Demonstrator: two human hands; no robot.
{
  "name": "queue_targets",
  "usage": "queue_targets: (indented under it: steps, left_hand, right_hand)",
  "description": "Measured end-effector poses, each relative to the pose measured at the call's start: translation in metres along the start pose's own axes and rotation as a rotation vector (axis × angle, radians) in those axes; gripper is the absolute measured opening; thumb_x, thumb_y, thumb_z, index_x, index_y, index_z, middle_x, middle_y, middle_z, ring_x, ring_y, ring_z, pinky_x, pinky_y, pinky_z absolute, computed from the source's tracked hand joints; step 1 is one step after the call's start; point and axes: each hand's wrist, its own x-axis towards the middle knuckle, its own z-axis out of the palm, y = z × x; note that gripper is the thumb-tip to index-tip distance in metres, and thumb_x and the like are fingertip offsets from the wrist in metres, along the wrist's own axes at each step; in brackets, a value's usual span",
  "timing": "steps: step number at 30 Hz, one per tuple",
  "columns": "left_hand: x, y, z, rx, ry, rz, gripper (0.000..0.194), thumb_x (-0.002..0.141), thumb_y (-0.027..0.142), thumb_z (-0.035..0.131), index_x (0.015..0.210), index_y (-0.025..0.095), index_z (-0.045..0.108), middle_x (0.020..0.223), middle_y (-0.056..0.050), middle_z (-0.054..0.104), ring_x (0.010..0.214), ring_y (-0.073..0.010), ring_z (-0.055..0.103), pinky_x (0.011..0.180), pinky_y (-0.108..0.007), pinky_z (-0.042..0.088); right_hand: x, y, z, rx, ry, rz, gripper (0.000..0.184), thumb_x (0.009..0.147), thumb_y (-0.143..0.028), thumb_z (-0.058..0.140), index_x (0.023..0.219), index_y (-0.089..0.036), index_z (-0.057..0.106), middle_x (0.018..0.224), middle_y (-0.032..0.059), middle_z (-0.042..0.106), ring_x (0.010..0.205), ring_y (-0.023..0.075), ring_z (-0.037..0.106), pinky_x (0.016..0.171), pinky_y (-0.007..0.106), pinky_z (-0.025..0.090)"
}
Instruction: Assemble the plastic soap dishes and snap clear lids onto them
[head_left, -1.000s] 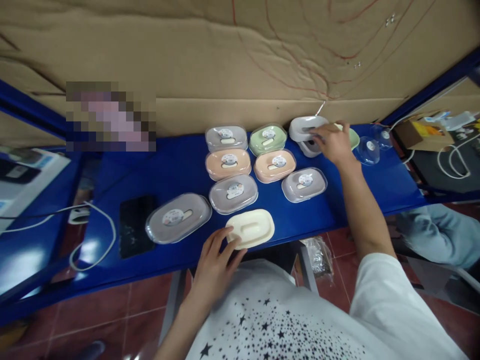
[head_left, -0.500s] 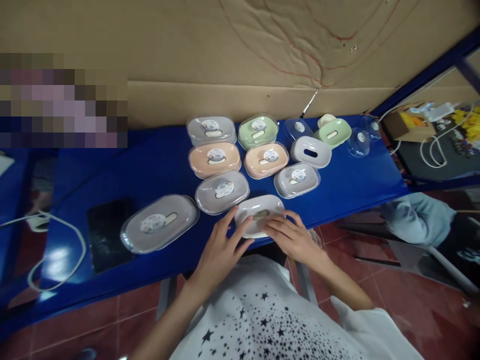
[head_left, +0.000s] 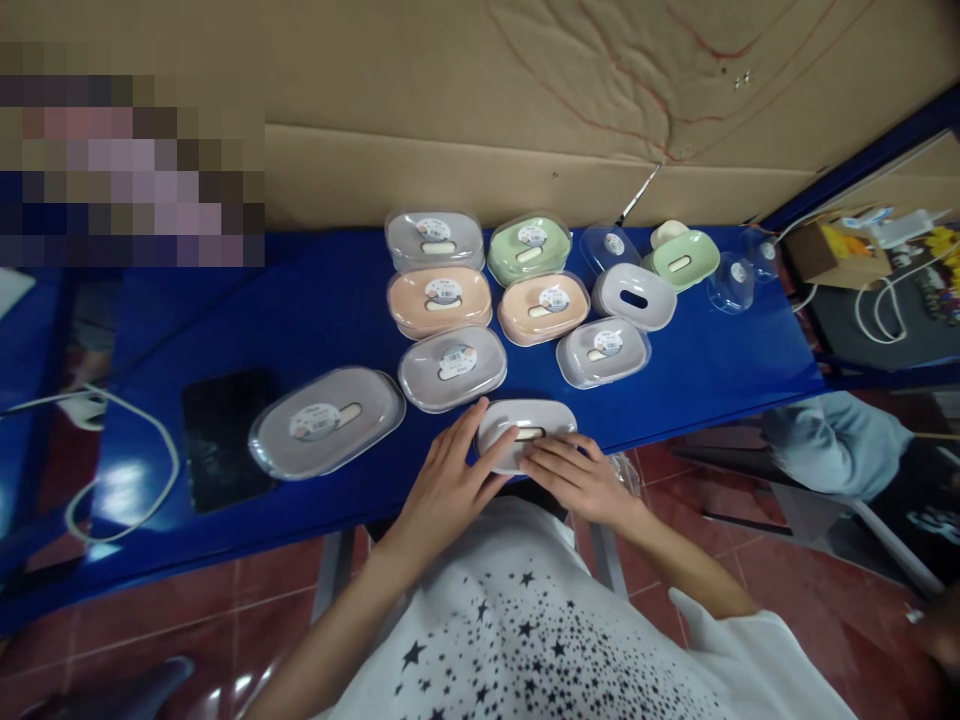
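Note:
At the table's front edge, a pale grey oval soap dish [head_left: 529, 412] with a cream strip showing in its slot sits between my hands. My left hand [head_left: 455, 468] holds its left side, with a finger at the far left rim and others near the slot. The fingers of my right hand [head_left: 574, 470] lie together over its front right part and grip the rim. Behind it are grey soap dishes [head_left: 453, 368] under clear lids with round labels, two peach ones [head_left: 439, 300] and a lidded green one [head_left: 529, 250]. An unlidded grey dish [head_left: 634, 298] shows a dark slot.
Further right lie an unlidded green dish [head_left: 684, 260] and loose clear lids [head_left: 730, 282]. A black tablet-like slab [head_left: 227, 440] and a white cable [head_left: 169, 450] are on the blue table's left. Another person's sleeve [head_left: 829, 445] shows at right, near a cardboard box [head_left: 836, 258].
The dish between my hands lies flatter, and its slot now shows a clear cream strip. My right fingers have shifted slightly across its front. The whole view has shifted slightly.

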Motion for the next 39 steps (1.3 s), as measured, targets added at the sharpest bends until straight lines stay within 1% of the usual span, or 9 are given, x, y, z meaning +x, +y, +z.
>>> queue_targets:
  steps: [5, 10, 13, 17, 19, 22, 29, 35, 39]
  left_hand:
    - [0.004, -0.002, -0.004, -0.010, -0.021, 0.009, 0.047, 0.107, 0.029, 0.064, 0.153, 0.024, 0.054, 0.171, -0.023, 0.038, 0.152, -0.0398, 0.050, 0.112, -0.054, 0.055]
    - [-0.006, -0.001, -0.007, -0.096, 0.005, -0.030, 0.047, 0.103, 0.034, 0.071, 0.147, 0.024, 0.058, 0.163, -0.022, 0.042, 0.147, -0.0406, 0.052, 0.114, -0.059, 0.054]
    - [-0.011, 0.000, -0.006, -0.122, 0.026, -0.044, 0.046, 0.102, 0.035, 0.072, 0.145, 0.025, 0.059, 0.160, -0.021, 0.043, 0.146, -0.0403, 0.052, 0.113, -0.060, 0.055]
    - [-0.012, 0.003, -0.005, -0.125, 0.050, -0.066, 0.048, 0.102, 0.034, 0.072, 0.147, 0.027, 0.059, 0.158, -0.020, 0.045, 0.145, -0.0400, 0.054, 0.111, -0.059, 0.056]
    - [-0.012, 0.003, -0.004, -0.131, 0.068, -0.078, 0.048, 0.101, 0.034, 0.073, 0.147, 0.027, 0.059, 0.159, -0.020, 0.045, 0.145, -0.0398, 0.054, 0.110, -0.058, 0.056]
    - [-0.014, 0.001, -0.003, -0.148, 0.075, -0.084, 0.049, 0.102, 0.036, 0.073, 0.147, 0.026, 0.058, 0.160, -0.020, 0.045, 0.146, -0.0387, 0.053, 0.113, -0.057, 0.055]
    - [-0.013, -0.006, -0.003, -0.168, 0.038, -0.115, 0.056, 0.103, 0.040, 0.071, 0.153, 0.026, 0.050, 0.161, -0.021, 0.046, 0.147, -0.0373, 0.053, 0.114, -0.055, 0.052]
    - [-0.009, -0.005, -0.003, -0.155, 0.029, -0.114, 0.052, 0.104, 0.040, 0.070, 0.151, 0.026, 0.052, 0.160, -0.021, 0.047, 0.145, -0.0377, 0.055, 0.111, -0.054, 0.053]
    - [-0.009, -0.004, -0.002, -0.151, 0.036, -0.123, 0.052, 0.103, 0.042, 0.070, 0.150, 0.025, 0.053, 0.161, -0.021, 0.048, 0.143, -0.0378, 0.056, 0.111, -0.054, 0.053]
  right_hand:
    - [0.002, 0.020, -0.021, 0.051, 0.129, -0.023, 0.050, 0.107, -0.025, 0.065, 0.156, -0.029, 0.059, 0.137, 0.0025, 0.078, 0.134, 0.0205, 0.070, 0.116, 0.042, 0.056]
    - [0.045, 0.124, -0.091, -0.200, 0.322, 0.356, 0.034, 0.110, -0.026, 0.050, 0.137, -0.030, 0.071, 0.133, 0.0050, 0.079, 0.130, 0.0283, 0.072, 0.113, 0.055, 0.052]
    - [0.100, 0.204, -0.105, -0.228, 0.087, 0.599, 0.045, 0.105, -0.043, 0.061, 0.144, -0.020, 0.065, 0.147, 0.0140, 0.070, 0.142, 0.0364, 0.062, 0.120, 0.060, 0.044]
    - [0.172, 0.268, -0.082, -0.191, -0.328, 0.986, 0.089, 0.088, -0.057, 0.081, 0.158, -0.011, 0.050, 0.157, 0.0262, 0.058, 0.144, 0.0455, 0.058, 0.119, 0.065, 0.043]
    - [0.189, 0.275, -0.072, -0.169, -0.372, 1.035, 0.093, 0.079, -0.054, 0.090, 0.154, -0.013, 0.052, 0.149, 0.0247, 0.065, 0.137, 0.0460, 0.062, 0.115, 0.066, 0.046]
    - [0.187, 0.267, -0.071, -0.215, -0.270, 0.983, 0.083, 0.081, -0.049, 0.087, 0.150, -0.018, 0.052, 0.147, 0.0208, 0.066, 0.137, 0.0462, 0.061, 0.116, 0.074, 0.038]
    - [0.142, 0.236, -0.090, -0.269, 0.133, 0.567, 0.067, 0.101, -0.052, 0.057, 0.157, -0.019, 0.038, 0.162, 0.0189, 0.052, 0.142, 0.0334, 0.053, 0.123, 0.062, 0.027]
    - [0.157, 0.230, -0.074, -0.154, -0.109, 0.374, 0.067, 0.102, -0.052, 0.057, 0.162, -0.027, 0.043, 0.165, 0.0118, 0.054, 0.150, 0.0403, 0.048, 0.122, 0.064, 0.028]
    - [0.184, 0.233, -0.068, -0.067, -0.149, 0.295, 0.064, 0.100, -0.056, 0.066, 0.154, -0.024, 0.055, 0.155, 0.0143, 0.062, 0.143, 0.0393, 0.055, 0.121, 0.063, 0.034]
